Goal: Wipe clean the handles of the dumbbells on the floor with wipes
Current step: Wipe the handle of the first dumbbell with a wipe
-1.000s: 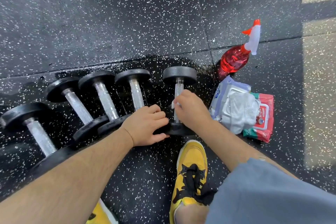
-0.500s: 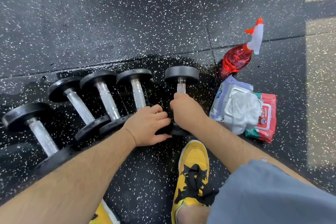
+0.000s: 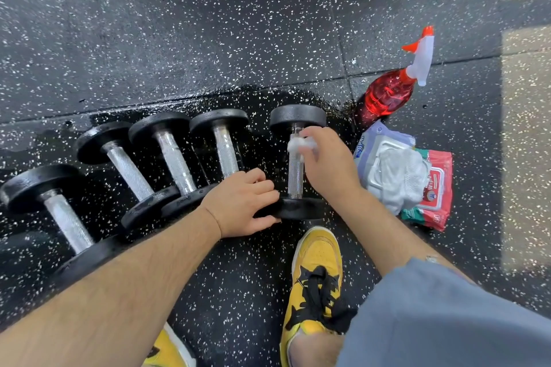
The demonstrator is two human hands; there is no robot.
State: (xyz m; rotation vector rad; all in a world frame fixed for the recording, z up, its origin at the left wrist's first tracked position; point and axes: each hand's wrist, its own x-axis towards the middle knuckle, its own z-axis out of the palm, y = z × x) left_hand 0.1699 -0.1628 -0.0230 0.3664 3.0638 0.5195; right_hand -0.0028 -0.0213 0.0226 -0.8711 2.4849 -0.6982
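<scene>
Head view: the right hand (image 3: 328, 164), pinching a white wipe (image 3: 299, 144), has slid up the handle (image 3: 295, 179) of the rightmost dumbbell (image 3: 298, 118) to its far end. The left hand (image 3: 241, 208) still grips its near head on the floor. That looks like one full stroke; the other dumbbells (image 3: 176, 158) wait.

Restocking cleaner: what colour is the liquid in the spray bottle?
Red; the spray bottle shows best in the head view.

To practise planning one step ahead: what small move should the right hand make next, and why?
Probably draw the crumpled white wipe back along the knurled metal handle: the right hand pinches it at the far end, most of the handle lies bare nearer, and the left hand grips the near head of the rightmost black dumbbell.
</scene>
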